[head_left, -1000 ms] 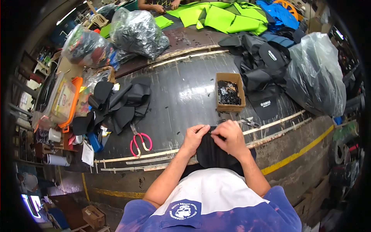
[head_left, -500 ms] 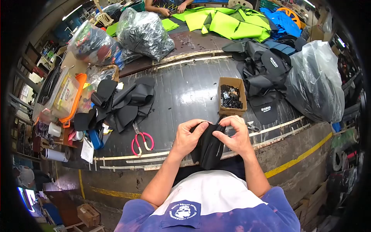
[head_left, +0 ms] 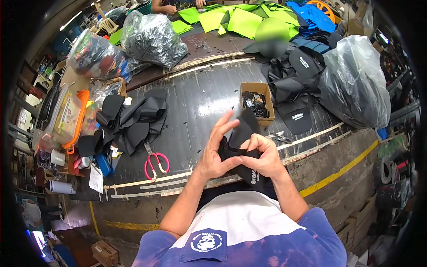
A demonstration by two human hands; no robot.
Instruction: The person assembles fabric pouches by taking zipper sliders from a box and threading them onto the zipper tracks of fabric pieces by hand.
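Observation:
A black fabric piece [head_left: 243,129] with white lettering near its lower end is held in front of my body, over the table's near edge. My left hand [head_left: 215,153] is at its left side, thumb against the fabric and fingers raised. My right hand [head_left: 263,156] pinches its right side, the two thumbs nearly meeting. Beyond the hands stands a cardboard box [head_left: 270,100] holding small black parts. A small cutting tool [head_left: 281,138] lies right of my hands. Pink-handled scissors [head_left: 155,163] lie to the left, beside a pile of black pieces [head_left: 133,116].
More black printed pieces [head_left: 291,89] lie at the right beside a large plastic bag [head_left: 356,82]. Two filled bags [head_left: 153,39] stand at the back left. Green sheets [head_left: 242,22] lie at the far side, near another person's hands [head_left: 170,10]. An orange-rimmed container [head_left: 79,120] is at left.
The black piece has been turned and opened out, so its lettering shows and one end points up and away. My left fingers have spread upward. The view has shifted slightly.

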